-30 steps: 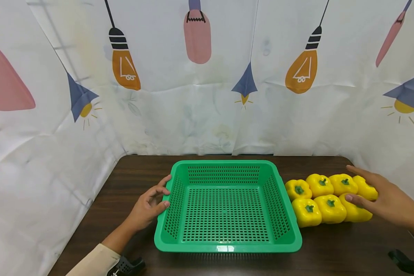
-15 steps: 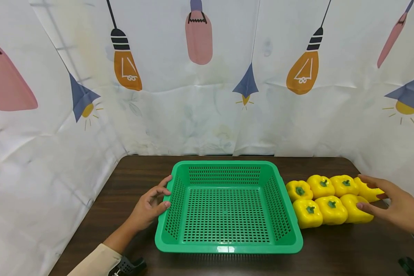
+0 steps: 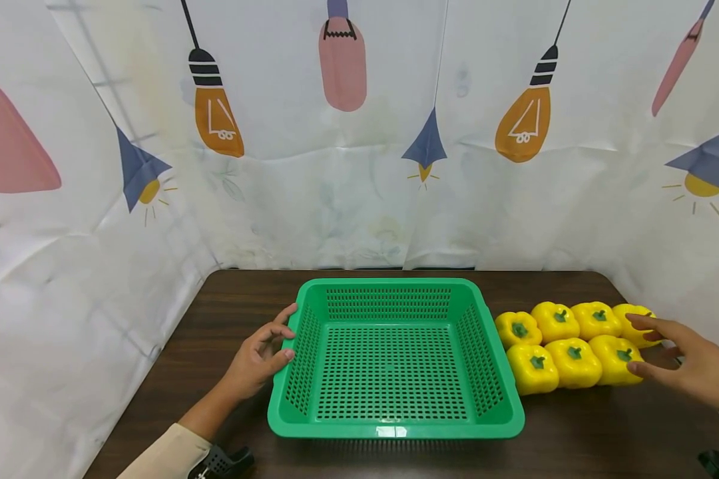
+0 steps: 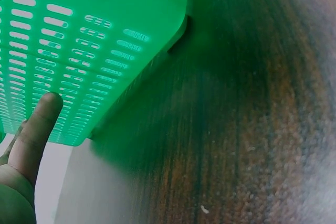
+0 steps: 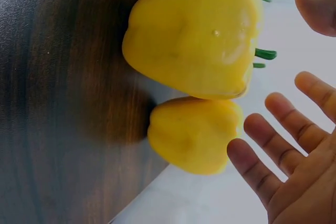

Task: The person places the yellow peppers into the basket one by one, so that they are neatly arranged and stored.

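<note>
A green perforated plastic basket (image 3: 395,431) sits in the middle of the table with nothing in it. My left hand (image 3: 257,356) touches its left side with loosely spread fingers; in the left wrist view one straight finger (image 4: 35,135) lies against the slotted wall. Several yellow bell peppers stand in two rows right of the basket, green stems up. Beside the right end of these rows, my right hand (image 3: 689,362) hovers with fingers spread, holding nothing. The right wrist view puts its fingertips near the end pepper of the front row (image 5: 194,40) and the back-row one (image 5: 195,136).
The dark wood-grain table (image 3: 216,332) ends at a white curtain (image 3: 335,206) printed with bulbs and lamps, which hangs behind and at the left side. The nearest peppers stand close against the basket's right rim.
My right hand has drawn back to the right, uncovering more of the end peppers and a stem in the front row. The left hand and the basket stay as they were.
</note>
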Demonstrator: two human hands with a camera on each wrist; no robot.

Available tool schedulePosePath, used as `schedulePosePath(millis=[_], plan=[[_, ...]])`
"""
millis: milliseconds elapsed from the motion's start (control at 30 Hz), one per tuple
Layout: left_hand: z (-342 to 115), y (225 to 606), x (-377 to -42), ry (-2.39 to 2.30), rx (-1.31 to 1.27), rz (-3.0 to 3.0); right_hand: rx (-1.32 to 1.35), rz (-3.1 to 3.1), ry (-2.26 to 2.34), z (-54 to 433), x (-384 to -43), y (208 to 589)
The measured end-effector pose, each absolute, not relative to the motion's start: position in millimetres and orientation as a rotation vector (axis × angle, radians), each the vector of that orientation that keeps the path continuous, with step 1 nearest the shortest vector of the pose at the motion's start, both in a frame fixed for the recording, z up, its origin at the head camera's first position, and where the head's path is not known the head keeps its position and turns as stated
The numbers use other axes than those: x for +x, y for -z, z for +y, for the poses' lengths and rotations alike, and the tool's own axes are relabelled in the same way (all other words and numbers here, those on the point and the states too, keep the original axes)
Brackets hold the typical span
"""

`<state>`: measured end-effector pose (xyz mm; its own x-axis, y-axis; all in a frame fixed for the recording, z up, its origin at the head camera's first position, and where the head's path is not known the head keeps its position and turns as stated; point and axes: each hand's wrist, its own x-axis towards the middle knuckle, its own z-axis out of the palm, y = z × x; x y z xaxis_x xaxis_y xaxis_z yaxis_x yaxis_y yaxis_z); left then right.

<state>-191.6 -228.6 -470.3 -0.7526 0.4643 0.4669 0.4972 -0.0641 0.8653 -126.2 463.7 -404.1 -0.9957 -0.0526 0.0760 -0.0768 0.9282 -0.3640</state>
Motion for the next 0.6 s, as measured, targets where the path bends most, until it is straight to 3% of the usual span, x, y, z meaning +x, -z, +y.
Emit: schedulePosePath(millis=[600], plan=[[-230.0, 474.7, -194.6, 2.0, -1.135, -2.089, 0.147, -3.102, -0.662, 474.5, -130.0, 416.2]])
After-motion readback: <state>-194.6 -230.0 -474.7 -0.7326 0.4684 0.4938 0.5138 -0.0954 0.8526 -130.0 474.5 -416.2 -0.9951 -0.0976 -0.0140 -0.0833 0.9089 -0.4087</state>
